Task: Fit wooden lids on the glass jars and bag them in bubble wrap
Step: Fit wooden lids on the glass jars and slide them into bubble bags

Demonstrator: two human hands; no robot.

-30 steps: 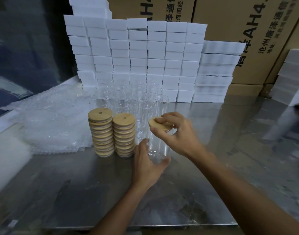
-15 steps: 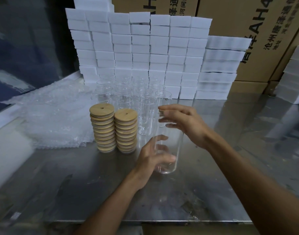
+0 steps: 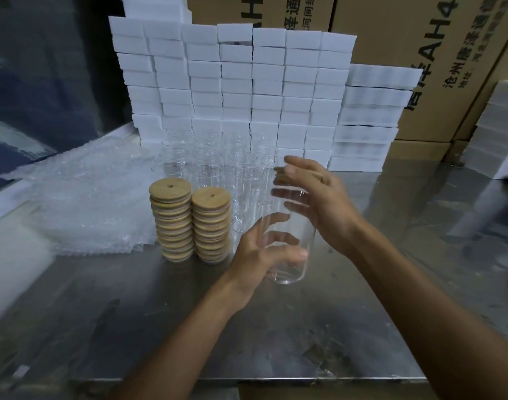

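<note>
A tall clear glass jar (image 3: pixel 303 243) is held upright at the middle of the steel table (image 3: pixel 117 313). My left hand (image 3: pixel 257 256) is wrapped around its lower half. My right hand (image 3: pixel 322 197) covers the jar's mouth, and only a sliver of a wooden lid (image 3: pixel 279 172) shows under its fingers. Two stacks of round wooden lids (image 3: pixel 172 223) (image 3: pixel 211 226) stand just left of the jar. Behind them stand several open glass jars (image 3: pixel 206 168). A pile of bubble wrap bags (image 3: pixel 88 203) lies at the left.
A wall of white foam blocks (image 3: pixel 247 82) rises at the back of the table, with more of them at the right (image 3: pixel 501 134). Brown cardboard boxes (image 3: pixel 449 39) stand behind. The table's front edge (image 3: pixel 276 381) is close to me.
My right hand has brought the wooden lid onto the jar's mouth and now covers it. My left hand has closed around the jar and drawn it toward me, away from the other jars.
</note>
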